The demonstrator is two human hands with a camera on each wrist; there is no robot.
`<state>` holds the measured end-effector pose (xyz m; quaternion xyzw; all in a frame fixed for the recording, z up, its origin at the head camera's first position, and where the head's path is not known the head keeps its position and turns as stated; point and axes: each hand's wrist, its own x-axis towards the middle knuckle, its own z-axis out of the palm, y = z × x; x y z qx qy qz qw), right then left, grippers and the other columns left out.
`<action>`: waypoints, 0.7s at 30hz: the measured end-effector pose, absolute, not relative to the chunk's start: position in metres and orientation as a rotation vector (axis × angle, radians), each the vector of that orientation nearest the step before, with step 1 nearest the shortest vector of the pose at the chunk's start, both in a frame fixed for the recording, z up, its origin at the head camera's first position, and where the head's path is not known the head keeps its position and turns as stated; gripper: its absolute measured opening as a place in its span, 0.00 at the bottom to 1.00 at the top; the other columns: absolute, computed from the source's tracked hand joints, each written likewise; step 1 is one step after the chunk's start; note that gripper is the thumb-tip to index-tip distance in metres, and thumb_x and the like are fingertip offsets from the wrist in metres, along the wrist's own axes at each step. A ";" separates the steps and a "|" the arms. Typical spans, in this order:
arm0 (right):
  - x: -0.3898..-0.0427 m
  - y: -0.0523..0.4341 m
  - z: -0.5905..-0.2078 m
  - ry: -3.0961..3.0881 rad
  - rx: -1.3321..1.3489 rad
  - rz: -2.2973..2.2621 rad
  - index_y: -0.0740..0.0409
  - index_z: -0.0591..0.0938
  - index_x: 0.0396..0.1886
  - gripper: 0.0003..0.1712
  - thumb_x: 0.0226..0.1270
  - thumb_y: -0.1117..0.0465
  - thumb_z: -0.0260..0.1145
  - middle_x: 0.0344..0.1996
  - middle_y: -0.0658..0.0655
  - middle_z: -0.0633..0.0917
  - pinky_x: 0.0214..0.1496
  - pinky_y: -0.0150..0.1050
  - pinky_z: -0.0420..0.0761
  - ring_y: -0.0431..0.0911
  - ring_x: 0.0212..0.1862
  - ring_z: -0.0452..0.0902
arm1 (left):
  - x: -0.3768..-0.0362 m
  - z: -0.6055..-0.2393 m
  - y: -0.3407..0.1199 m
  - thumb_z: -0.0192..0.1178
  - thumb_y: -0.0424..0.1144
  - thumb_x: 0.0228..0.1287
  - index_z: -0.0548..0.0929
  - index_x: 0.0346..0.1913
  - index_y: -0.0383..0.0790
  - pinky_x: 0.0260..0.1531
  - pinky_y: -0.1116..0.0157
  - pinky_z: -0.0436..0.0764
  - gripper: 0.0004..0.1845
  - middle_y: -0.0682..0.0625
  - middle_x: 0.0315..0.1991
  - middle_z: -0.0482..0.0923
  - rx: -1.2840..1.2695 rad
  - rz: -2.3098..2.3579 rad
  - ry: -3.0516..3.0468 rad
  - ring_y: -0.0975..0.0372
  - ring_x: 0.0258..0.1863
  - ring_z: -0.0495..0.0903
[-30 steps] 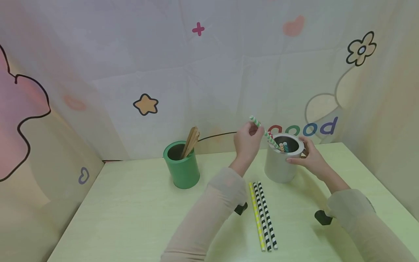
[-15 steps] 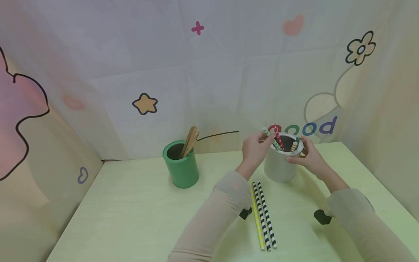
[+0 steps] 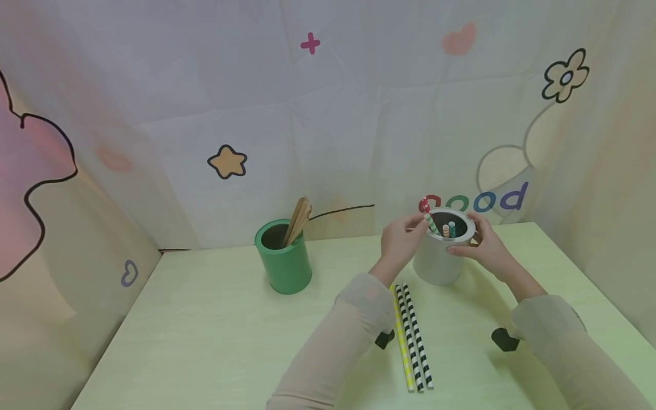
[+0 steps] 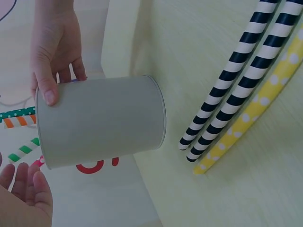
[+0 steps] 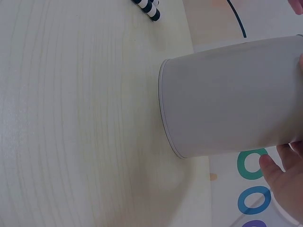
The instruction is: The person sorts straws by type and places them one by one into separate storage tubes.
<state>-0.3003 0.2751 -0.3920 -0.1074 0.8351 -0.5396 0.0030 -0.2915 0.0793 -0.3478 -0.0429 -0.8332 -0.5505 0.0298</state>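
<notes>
A white cylindrical canister (image 3: 438, 262) stands upright on the table. My right hand (image 3: 491, 247) grips its right side, the thumb on the front near the rim. At the opposite rim, my left hand (image 3: 402, 239) has its fingertips by the upper end of a green-striped paper straw (image 3: 431, 224), which leans inside the canister. A red straw with white dots (image 3: 425, 205) leans there too. Deeper in are an orange-striped straw (image 3: 446, 230) and a teal dotted straw (image 3: 452, 229). In the left wrist view, the left fingers (image 4: 32, 187) look loosely extended below the straws' ends.
Two black-striped straws (image 3: 419, 336) and a yellow dotted straw (image 3: 403, 347) lie side by side in front of the canister. To the left stands a green canister (image 3: 287, 270) containing flat wooden sticks (image 3: 298, 222). A printed cloth (image 3: 328, 125) hangs behind the table.
The green-striped straw has gone from above the rim down into the canister. My left hand has moved right and slightly down with it. The right hand keeps its grip.
</notes>
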 end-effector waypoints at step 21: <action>-0.299 0.275 -0.390 2.619 -0.328 -1.673 0.61 0.39 0.65 0.52 0.53 0.58 0.66 0.65 0.68 0.50 0.62 0.60 0.56 0.64 0.67 0.44 | -0.292 -0.373 0.047 0.57 0.42 0.58 0.78 0.48 0.51 0.36 0.70 0.77 0.14 0.56 0.37 0.79 -0.183 -1.750 -2.505 0.65 0.36 0.77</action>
